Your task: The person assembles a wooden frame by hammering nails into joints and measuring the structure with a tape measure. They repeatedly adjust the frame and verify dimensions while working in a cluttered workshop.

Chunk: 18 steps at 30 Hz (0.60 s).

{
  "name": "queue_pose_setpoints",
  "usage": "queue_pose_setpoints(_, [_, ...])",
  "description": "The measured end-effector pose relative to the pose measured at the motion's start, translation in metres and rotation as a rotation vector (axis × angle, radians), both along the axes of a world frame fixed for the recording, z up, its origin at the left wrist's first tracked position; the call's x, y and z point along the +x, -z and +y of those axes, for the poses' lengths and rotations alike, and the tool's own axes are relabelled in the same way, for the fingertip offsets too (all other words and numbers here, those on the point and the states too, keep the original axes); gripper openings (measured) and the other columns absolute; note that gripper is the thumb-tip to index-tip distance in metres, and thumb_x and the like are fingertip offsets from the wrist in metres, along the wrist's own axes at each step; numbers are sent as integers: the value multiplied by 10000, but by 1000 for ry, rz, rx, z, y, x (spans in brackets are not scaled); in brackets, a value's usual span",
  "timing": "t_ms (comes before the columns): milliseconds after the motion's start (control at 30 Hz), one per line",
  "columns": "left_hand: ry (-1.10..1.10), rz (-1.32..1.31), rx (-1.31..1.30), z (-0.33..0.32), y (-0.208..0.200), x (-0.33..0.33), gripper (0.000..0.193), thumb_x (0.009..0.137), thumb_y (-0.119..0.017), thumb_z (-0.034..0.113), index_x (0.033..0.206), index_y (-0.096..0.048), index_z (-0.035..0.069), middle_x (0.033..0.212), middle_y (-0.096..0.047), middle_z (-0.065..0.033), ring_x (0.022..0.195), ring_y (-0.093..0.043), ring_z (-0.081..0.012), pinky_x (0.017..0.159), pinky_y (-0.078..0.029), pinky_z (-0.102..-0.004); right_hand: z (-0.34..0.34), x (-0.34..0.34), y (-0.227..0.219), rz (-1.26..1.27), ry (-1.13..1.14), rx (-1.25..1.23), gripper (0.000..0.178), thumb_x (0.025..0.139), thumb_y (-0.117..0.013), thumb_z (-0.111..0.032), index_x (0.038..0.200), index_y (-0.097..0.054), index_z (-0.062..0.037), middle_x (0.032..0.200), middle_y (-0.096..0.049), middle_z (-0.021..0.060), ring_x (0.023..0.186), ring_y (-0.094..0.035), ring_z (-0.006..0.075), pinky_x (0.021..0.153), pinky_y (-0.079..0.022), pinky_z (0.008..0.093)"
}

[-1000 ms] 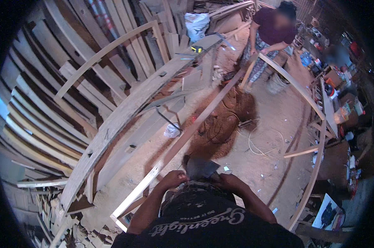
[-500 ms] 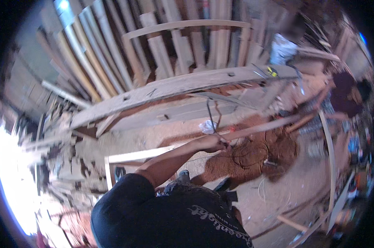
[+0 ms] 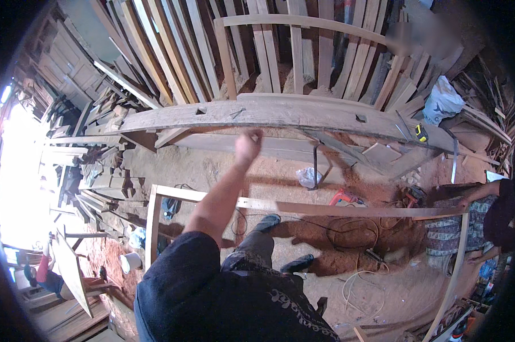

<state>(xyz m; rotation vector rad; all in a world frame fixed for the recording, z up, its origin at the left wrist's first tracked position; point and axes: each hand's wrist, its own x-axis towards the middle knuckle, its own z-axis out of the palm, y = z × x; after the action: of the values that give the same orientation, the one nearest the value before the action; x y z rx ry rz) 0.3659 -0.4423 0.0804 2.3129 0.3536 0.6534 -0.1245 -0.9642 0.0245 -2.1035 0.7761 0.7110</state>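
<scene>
My left hand [image 3: 249,146] is stretched out ahead with its fingers curled closed, just short of the near edge of a long thick wooden plank [image 3: 303,112]. Whatever the fingers hold, if anything, is too small to make out. A few thin nail-like pieces [image 3: 237,113] lie on the plank beyond the hand. Below my forearm runs the long rail of a wooden frame [image 3: 320,210], its two side pieces reaching back past me on either side. My right hand is out of view.
A yellow-black tape measure [image 3: 421,133] rests on the plank's right end. A red power tool [image 3: 346,198] and a looped cable [image 3: 348,290] lie on the dirt floor. A co-worker [image 3: 497,214] is at the frame's right corner. Boards [image 3: 200,51] lean behind the plank; a white bucket [image 3: 130,262] stands left.
My left hand has moved from near the frame's rail, forward and left toward the plank. The whole view has shifted, so the plank and frame sit differently, and the picture is sharper.
</scene>
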Motion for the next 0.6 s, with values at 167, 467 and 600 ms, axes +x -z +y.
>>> queue_pose_setpoints(167, [-55,235,444,116,-1,89,333,911,-632,259,1162,-707,54,1197,-668,-219,1139,-621,-385,984,-514,-485,26,-53,38,31,64,-24,364,952,-614,-323,1177,-666,-42,1162,-714,209,1044,-688,389,863,-547,467])
queue_pose_setpoints(467, [292,769,878,163,16,140,277,939,-561,260,994,-766,80,1010,-752,-171,948,-737,-327,787,-582,-488,59,-171,62,-139,306,76,331,998,-554,-309,1229,-680,-107,1023,-723,116,831,-659,272,709,-545,397])
queue_pose_setpoints(600, [190,783,865,148,-25,136,426,966,-532,438,1009,-746,72,939,-741,-205,891,-728,-404,793,-578,-515,93,-175,74,-250,381,205,249,991,-561,-167,1120,-697,-2,1063,-744,130,685,-657,196,642,-571,359])
